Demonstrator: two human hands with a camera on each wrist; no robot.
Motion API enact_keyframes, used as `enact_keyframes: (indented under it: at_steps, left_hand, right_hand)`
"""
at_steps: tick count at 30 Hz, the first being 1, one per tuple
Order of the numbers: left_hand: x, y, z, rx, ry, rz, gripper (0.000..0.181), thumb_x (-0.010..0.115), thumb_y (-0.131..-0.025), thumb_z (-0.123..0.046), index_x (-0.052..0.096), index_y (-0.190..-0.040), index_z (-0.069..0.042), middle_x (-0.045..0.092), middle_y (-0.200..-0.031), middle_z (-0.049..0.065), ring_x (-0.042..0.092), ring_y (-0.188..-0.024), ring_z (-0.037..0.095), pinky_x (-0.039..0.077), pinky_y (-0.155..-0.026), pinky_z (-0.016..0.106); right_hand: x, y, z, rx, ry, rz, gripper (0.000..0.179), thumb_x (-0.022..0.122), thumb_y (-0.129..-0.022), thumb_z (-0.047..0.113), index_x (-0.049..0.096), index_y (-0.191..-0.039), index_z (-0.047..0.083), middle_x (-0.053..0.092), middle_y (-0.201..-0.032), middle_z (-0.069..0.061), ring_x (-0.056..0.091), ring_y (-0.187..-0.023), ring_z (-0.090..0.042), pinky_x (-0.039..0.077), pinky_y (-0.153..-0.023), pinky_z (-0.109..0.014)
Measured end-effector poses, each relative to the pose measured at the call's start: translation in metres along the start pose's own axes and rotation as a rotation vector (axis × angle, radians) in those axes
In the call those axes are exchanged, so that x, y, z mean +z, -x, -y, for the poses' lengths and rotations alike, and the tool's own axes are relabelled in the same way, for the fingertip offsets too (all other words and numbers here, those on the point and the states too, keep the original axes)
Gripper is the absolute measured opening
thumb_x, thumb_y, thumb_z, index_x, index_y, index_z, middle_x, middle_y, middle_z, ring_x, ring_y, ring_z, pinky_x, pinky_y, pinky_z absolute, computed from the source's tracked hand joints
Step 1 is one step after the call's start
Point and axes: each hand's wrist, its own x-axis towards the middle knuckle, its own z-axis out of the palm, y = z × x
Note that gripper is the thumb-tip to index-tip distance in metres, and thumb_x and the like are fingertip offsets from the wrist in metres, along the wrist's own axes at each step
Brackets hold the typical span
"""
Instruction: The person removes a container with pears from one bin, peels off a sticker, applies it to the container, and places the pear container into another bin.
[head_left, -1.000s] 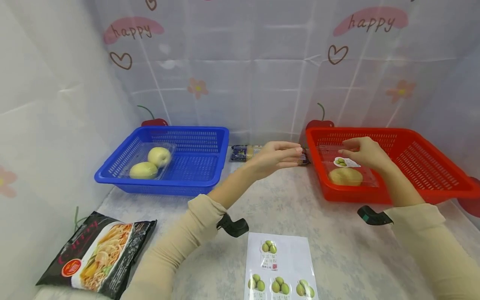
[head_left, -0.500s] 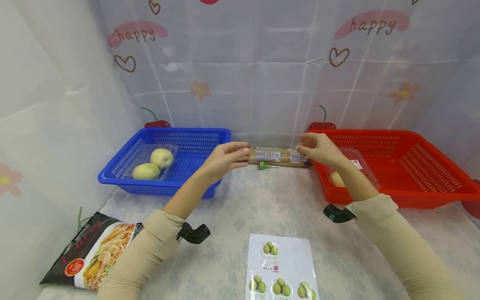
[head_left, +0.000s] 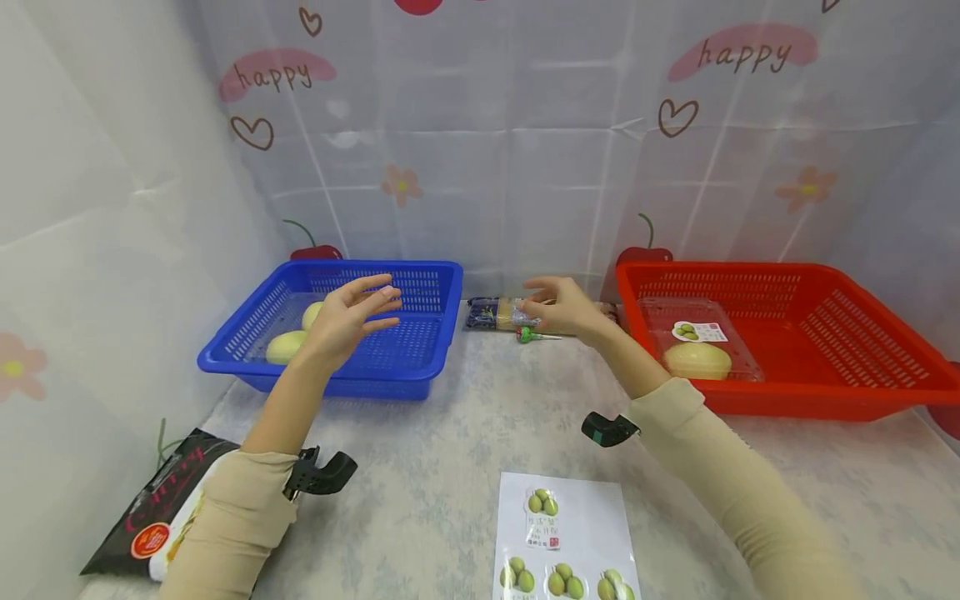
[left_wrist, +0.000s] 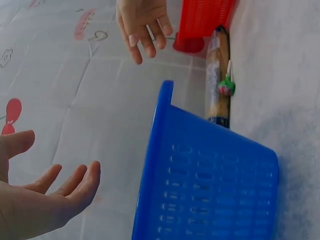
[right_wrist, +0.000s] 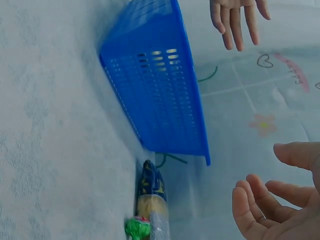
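Observation:
My left hand (head_left: pixel 341 321) hovers over the blue basket (head_left: pixel 405 375), fingers spread and holding nothing. Partly behind it, a clear plastic box with two pale yellow fruits (head_left: pixel 285 347) lies in that basket. In the head view my right hand (head_left: pixel 566 308) overlaps a long dry noodle packet (head_left: pixel 483 314) at the back wall; its relaxed fingers are bare of any object. A green lollipop (head_left: pixel 525 335) lies just before the packet. Inside the red basket (head_left: pixel 787 400) sits a lidded clear box (head_left: pixel 738 354) with a fruit sticker on top and a pale fruit (head_left: pixel 697 361) showing through.
At the front middle lies a white sheet (head_left: pixel 607 500) of fruit-picture stickers. A black noodle bag (head_left: pixel 135 508) rests at the left front, partly covered by my left sleeve (head_left: pixel 225 525). A printed curtain (head_left: pixel 525 183) closes off the back and left side.
Both hands have swept left: the left from the middle to over the blue basket, the right from above the red basket's box to the middle. The lollipop and the box's sticker came into view.

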Motion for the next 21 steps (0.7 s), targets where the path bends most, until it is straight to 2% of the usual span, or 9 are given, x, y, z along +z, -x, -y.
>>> enact_keyframes:
  at_steps: [3,7,11,13,17,19,21]
  left_hand:
    - [-0.015,0.004,0.005,-0.019,0.001,-0.046,0.060,0.054,-0.096,-0.026,0.030,-0.145,-0.002,0.040,-0.139,0.020,0.044,-0.128,0.030,0.045,-0.096,0.035]
    - [-0.034,0.009,0.012,-0.035,-0.016,-0.111,0.066,0.058,-0.094,-0.030,0.029,-0.145,-0.001,0.042,-0.136,0.015,0.044,-0.126,0.028,0.047,-0.094,0.031]
    - [-0.052,0.014,0.020,-0.073,-0.038,-0.204,0.068,0.060,-0.092,-0.032,0.030,-0.144,0.000,0.048,-0.126,0.008,0.052,-0.113,0.018,0.048,-0.091,0.029]
    - [-0.061,0.016,0.023,-0.098,-0.059,-0.246,0.069,0.061,-0.091,-0.033,0.031,-0.144,0.000,0.047,-0.126,0.008,0.053,-0.106,0.013,0.048,-0.092,0.029]
    - [-0.078,0.020,0.029,-0.139,-0.139,-0.303,0.073,0.057,-0.092,-0.038,0.027,-0.146,0.000,0.036,-0.142,0.020,0.047,-0.120,0.027,0.047,-0.093,0.031]
    - [-0.086,0.022,0.032,-0.156,-0.172,-0.333,0.073,0.056,-0.093,-0.040,0.026,-0.147,0.000,0.026,-0.149,0.023,0.038,-0.130,0.035,0.046,-0.094,0.032]
    - [-0.095,0.024,0.034,-0.168,-0.194,-0.370,0.073,0.054,-0.093,-0.040,0.025,-0.147,0.000,0.023,-0.150,0.023,0.031,-0.134,0.039,0.045,-0.095,0.032]
  right_hand:
    - [0.013,-0.007,0.003,-0.002,-0.024,0.002,0.052,0.057,-0.094,0.017,0.040,-0.140,0.000,0.052,-0.128,-0.025,0.058,-0.103,-0.038,0.054,-0.079,-0.041]
    - [0.029,-0.016,0.007,-0.034,-0.075,0.016,0.052,0.058,-0.094,0.015,0.040,-0.140,0.000,0.053,-0.126,-0.025,0.059,-0.103,-0.038,0.053,-0.082,-0.040]
    - [0.048,-0.025,0.010,-0.071,-0.125,0.040,0.052,0.058,-0.093,0.012,0.039,-0.140,-0.002,0.054,-0.122,-0.026,0.059,-0.102,-0.037,0.053,-0.083,-0.039]
    - [0.058,-0.028,0.012,-0.096,-0.128,0.053,0.051,0.058,-0.093,0.011,0.040,-0.139,-0.003,0.056,-0.119,-0.025,0.060,-0.100,-0.034,0.053,-0.083,-0.040]
    - [0.078,-0.036,0.020,-0.133,-0.141,0.064,0.050,0.059,-0.092,0.011,0.042,-0.138,-0.003,0.059,-0.115,-0.022,0.062,-0.098,-0.031,0.054,-0.081,-0.038]
    - [0.087,-0.041,0.024,-0.129,-0.156,0.065,0.050,0.060,-0.092,0.012,0.044,-0.137,-0.001,0.059,-0.113,-0.021,0.062,-0.098,-0.032,0.055,-0.079,-0.035]
    - [0.096,-0.046,0.027,-0.114,-0.168,0.067,0.049,0.060,-0.092,0.013,0.044,-0.137,0.000,0.059,-0.112,-0.020,0.063,-0.098,-0.034,0.055,-0.078,-0.032]
